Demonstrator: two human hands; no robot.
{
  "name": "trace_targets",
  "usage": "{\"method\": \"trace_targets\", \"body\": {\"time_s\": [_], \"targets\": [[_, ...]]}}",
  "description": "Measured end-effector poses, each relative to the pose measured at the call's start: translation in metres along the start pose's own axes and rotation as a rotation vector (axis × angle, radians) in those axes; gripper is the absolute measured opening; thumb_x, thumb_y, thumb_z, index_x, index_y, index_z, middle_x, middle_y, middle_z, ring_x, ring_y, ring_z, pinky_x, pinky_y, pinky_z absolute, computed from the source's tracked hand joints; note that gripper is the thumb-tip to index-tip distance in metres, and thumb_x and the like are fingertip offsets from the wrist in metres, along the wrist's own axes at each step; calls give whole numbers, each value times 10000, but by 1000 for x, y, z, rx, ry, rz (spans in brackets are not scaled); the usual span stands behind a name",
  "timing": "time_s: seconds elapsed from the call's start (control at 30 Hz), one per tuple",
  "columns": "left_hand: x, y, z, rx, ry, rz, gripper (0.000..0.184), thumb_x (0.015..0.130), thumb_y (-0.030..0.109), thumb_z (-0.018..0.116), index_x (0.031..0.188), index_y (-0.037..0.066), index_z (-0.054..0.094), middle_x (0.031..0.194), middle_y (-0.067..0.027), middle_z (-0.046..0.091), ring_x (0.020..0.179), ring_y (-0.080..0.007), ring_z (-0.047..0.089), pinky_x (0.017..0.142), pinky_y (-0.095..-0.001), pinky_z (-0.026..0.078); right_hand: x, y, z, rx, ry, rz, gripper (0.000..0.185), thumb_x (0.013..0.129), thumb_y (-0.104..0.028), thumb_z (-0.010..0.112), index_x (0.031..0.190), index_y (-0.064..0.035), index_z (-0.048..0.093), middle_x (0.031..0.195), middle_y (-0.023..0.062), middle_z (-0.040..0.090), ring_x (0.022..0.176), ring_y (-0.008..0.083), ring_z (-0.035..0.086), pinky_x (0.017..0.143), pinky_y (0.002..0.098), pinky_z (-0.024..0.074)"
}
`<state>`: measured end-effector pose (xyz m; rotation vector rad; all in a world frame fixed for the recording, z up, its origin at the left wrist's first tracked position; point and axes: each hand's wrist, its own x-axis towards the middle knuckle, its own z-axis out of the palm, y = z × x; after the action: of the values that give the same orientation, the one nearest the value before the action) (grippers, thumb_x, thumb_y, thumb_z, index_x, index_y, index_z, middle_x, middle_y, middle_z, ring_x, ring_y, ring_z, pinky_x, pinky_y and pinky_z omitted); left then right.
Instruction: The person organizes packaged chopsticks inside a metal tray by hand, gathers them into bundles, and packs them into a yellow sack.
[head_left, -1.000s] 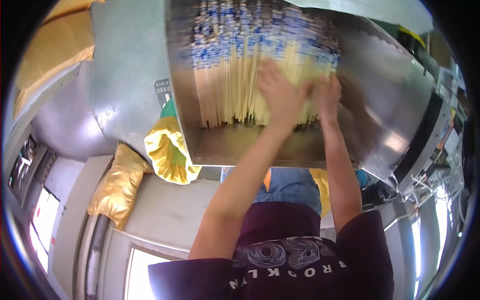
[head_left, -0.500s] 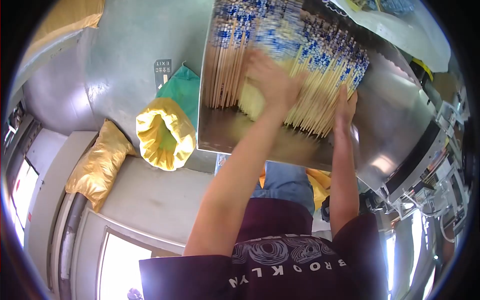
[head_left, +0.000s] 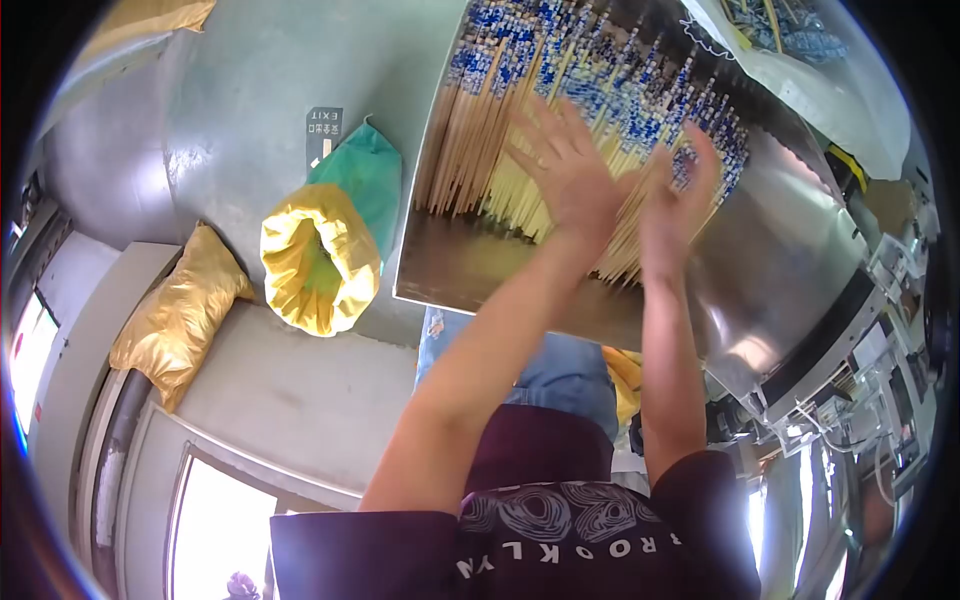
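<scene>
A broad mass of wooden chopsticks (head_left: pixel 465 135) with blue-and-white patterned ends lies side by side in a metal tray (head_left: pixel 465 255). My left hand (head_left: pixel 575 180) is over the middle of the chopsticks, open with its fingers spread and nothing held. Beside it on the right, my right hand (head_left: pixel 678 200) is raised near the right end of the chopsticks, its fingers stretched out and apart. Both palms hide part of the chopsticks; whether either hand touches them I cannot tell. Several chopsticks stick out above the others along the patterned ends.
Left of the tray stands an open yellow sack (head_left: pixel 335 290) against a green bag (head_left: pixel 370 185). A full yellow sack (head_left: pixel 185 315) leans farther left. A clear plastic bag (head_left: pixel 840 95) lies at upper right, and machinery (head_left: pixel 860 400) stands at right.
My left hand has moved from a blurred sweep over the chopsticks to an open pose, slightly right. My right hand has come off the chopsticks' right side, and the view has shifted a little.
</scene>
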<state>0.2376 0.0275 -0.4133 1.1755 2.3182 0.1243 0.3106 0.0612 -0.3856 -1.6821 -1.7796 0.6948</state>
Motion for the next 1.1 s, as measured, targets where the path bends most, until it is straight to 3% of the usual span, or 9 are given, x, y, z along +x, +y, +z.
{"method": "trace_targets", "body": {"time_s": [0.1, 0.17, 0.53, 0.63, 0.77, 0.87, 0.93, 1.03, 1.1], "targets": [[17, -27, 1, 179, 70, -40, 908, 808, 459, 560, 1417, -46, 113, 1470, -292, 43, 1349, -489, 2, 1041, -638, 92, 17, -13, 57, 111, -263, -140, 278, 852, -103, 602, 1118, -31, 568, 1072, 95, 593, 946, 192, 584, 796, 306, 463], [22, -38, -1, 233, 50, -73, 838, 841, 415, 523, 1414, -48, 124, 1466, -298, 48, 1347, -494, 6, 1038, -641, 92, 30, -28, 88, 203, -439, 50, 248, 857, -140, 596, 1074, -22, 590, 954, 121, 633, 828, 213, 621, 721, 313, 486], [4, -34, -21, 161, -236, -129, 757, 847, 335, 524, 1400, -47, 176, 1480, -271, 12, 1355, -477, 22, 1032, -638, 133, 60, -24, 154, 88, -405, 178, 286, 812, -238, 625, 970, 0, 635, 794, 145, 663, 725, 256, 641, 640, 332, 497], [-8, -35, -57, 214, -151, 17, 581, 813, 248, 557, 1302, -12, 383, 1418, -254, 244, 1298, -443, 250, 1013, -561, 268, 73, -35, 84, 572, -295, 637, 209, 789, -115, 610, 952, 15, 626, 809, 88, 653, 594, 118, 584, 460, 217, 432], [-32, -33, -152, -627, -313, 381, 74, 646, 44, 604, 704, 40, 559, 926, -159, 544, 842, -324, 528, 728, -428, 459, 51, -46, -34, 754, -8, 224, 179, 908, -98, 453, 930, 28, 578, 949, 153, 609, 787, 208, 603, 628, 277, 493], [-60, 2, -191, -928, -214, 706, 135, 567, 66, 610, 657, 75, 510, 833, -103, 538, 779, -268, 555, 694, -359, 475, 12, -44, -70, 563, -161, -306, 145, 894, -99, 495, 946, 15, 569, 1074, 178, 580, 898, 284, 595, 754, 358, 485], [-94, 43, -205, -1149, -291, 814, 133, 587, 129, 618, 678, 77, 537, 807, -106, 551, 800, -273, 568, 697, -375, 481, -6, -58, -74, 273, -564, -411, 93, 838, -53, 577, 905, 11, 583, 1070, 168, 583, 943, 298, 578, 791, 380, 470], [-112, 85, -232, -1358, -728, 1129, 149, 762, 179, 558, 693, 73, 637, 817, -78, 597, 845, -243, 541, 684, -358, 446, -32, -44, -63, 179, -626, -401, 114, 787, 18, 614, 899, 11, 594, 984, 150, 616, 910, 266, 595, 774, 334, 473], [-133, 101, -237, -1351, -706, 1181, 141, 738, 179, 564, 689, 71, 640, 812, -83, 591, 831, -249, 536, 674, -360, 440, -44, -26, -62, 258, -502, -151, 107, 823, 16, 589, 930, 18, 595, 909, 126, 633, 854, 217, 614, 756, 281, 471]]}}
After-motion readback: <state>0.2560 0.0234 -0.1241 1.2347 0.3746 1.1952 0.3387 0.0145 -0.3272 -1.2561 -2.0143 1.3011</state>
